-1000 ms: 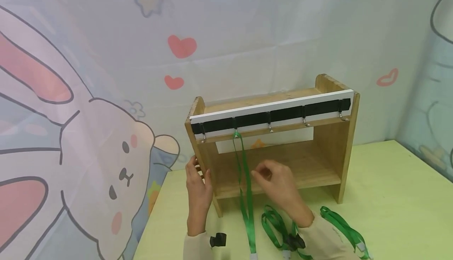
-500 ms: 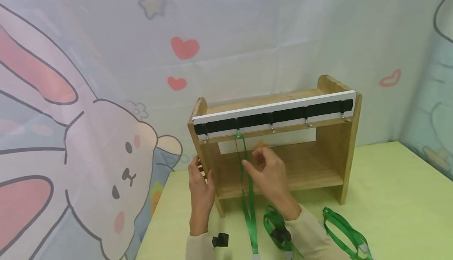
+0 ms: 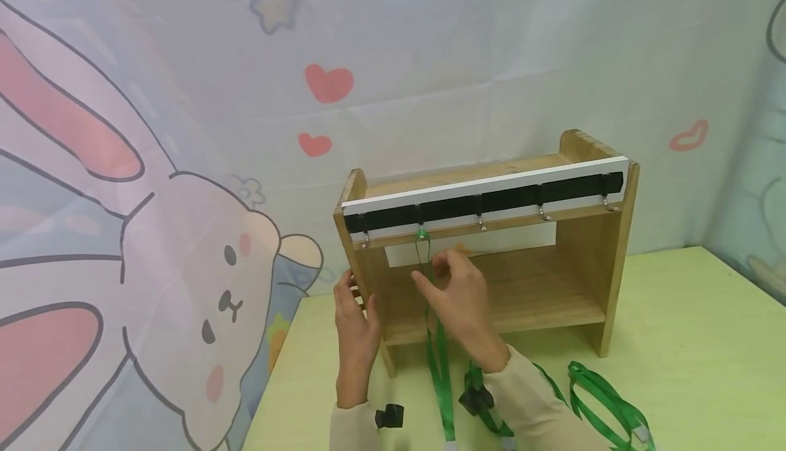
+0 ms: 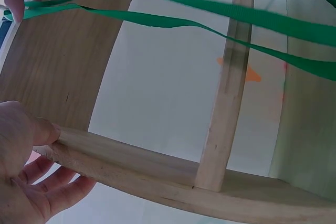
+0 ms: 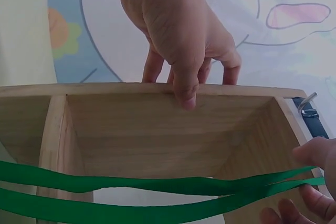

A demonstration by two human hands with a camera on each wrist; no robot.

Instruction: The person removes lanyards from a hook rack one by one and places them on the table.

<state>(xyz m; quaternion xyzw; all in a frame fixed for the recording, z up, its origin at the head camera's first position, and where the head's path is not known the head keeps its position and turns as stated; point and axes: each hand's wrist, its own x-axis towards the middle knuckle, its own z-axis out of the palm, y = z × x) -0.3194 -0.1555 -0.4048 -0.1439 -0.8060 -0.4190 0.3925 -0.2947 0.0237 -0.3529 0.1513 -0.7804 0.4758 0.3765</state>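
Note:
My left hand grips the left side panel of a small wooden shelf, thumb in front and fingers behind; the left wrist view shows this hand on the panel's edge. A green lanyard hangs by its loop from the second hook from the left. Beside its upper part is my right hand, thumb and forefinger parted. In the right wrist view the lanyard's two straps run between that thumb and the fingers, with a gap showing; touch is hard to tell.
A black strip on a white board along the shelf's top front carries several metal hooks. More green lanyards lie on the yellow-green table: one bundle partly behind my right forearm, another to the right. A printed cloth hangs behind.
My right hand has moved up and left to the hanging lanyard, from a spot right of it. The left hand keeps its grip on the panel. The whole scene shifts slightly right in view.

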